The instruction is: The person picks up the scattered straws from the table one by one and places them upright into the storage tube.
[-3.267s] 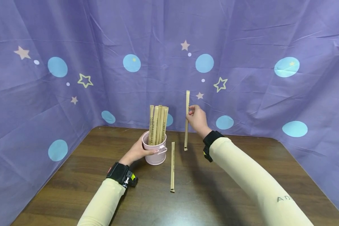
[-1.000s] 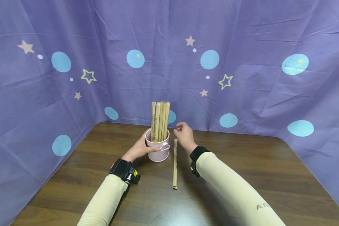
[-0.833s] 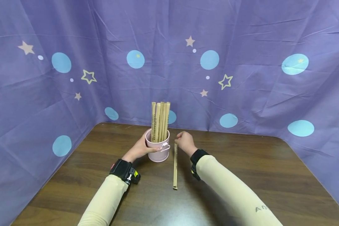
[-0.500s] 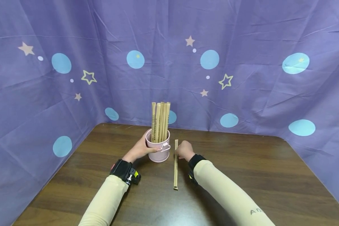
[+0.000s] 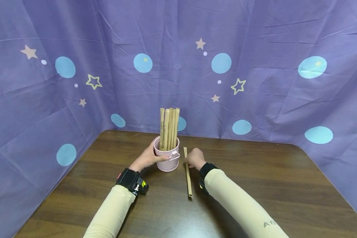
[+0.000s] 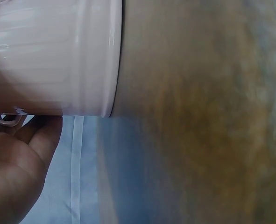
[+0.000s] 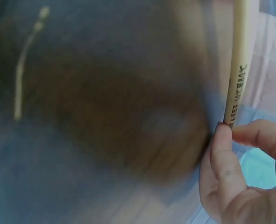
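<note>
A small pink pail (image 5: 167, 162) stands upright on the table with several paper-wrapped straws (image 5: 169, 127) upright in it. My left hand (image 5: 147, 156) grips the pail from the left, its thumb lying along the front near the handle. The left wrist view shows the smooth pink wall of the pail (image 6: 53, 60) with part of the left hand (image 6: 16, 163) below it. Right of the pail, my right hand (image 5: 195, 158) pinches a tan wrapped straw (image 5: 188, 181) with its thumb and fingers. Close up, black print shows on this straw (image 7: 239, 84) above the fingertips.
The brown wooden table (image 5: 256, 178) extends to both sides and toward the front. A purple curtain (image 5: 178, 76) with stars and blue ovals hangs behind and beside it.
My right hand, first holding up a straw, came down beside the pail and took the straw that lay on the table. That straw's near end has swung slightly right. The left hand kept its grip.
</note>
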Demonstrator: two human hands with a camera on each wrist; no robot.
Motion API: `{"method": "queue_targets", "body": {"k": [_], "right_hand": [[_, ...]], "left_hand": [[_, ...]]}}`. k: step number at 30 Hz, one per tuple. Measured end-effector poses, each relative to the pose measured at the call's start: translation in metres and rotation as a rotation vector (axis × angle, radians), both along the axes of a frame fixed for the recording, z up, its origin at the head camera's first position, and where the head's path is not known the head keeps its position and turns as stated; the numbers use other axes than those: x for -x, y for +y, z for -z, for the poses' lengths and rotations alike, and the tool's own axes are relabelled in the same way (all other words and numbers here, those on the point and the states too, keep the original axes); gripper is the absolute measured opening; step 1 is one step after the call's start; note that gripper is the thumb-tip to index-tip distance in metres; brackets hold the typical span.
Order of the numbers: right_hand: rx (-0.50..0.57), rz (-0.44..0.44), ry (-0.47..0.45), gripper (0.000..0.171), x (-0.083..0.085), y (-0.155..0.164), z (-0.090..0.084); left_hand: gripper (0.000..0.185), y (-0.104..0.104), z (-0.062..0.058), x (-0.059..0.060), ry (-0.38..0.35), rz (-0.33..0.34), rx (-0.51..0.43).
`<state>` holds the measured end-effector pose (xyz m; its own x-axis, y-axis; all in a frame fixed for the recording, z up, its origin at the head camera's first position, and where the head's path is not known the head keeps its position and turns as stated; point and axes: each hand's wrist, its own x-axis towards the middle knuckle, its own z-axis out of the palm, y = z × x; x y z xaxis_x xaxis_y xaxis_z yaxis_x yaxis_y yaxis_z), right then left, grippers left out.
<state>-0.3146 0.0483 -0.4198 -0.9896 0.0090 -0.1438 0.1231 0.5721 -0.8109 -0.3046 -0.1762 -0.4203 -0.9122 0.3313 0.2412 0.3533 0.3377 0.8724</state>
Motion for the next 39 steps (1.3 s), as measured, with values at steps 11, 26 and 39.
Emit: {"method": "queue_targets", "body": {"k": [11,26,39], "right_hand": [[0.174,0.019,0.003,0.019,0.01,0.022,-0.03],[0.175,0.112,0.428,0.034,0.032,0.038,-0.129],[0.19,0.131,0.582,0.034,0.03,0.024,-0.165]], "left_hand": [[0.097,-0.002,0.002,0.002,0.01,0.007,-0.005],[0.097,-0.003,0.0,-0.001,0.013,-0.002,0.009],[0.097,-0.001,0.001,0.003,0.02,-0.004,0.013]]}}
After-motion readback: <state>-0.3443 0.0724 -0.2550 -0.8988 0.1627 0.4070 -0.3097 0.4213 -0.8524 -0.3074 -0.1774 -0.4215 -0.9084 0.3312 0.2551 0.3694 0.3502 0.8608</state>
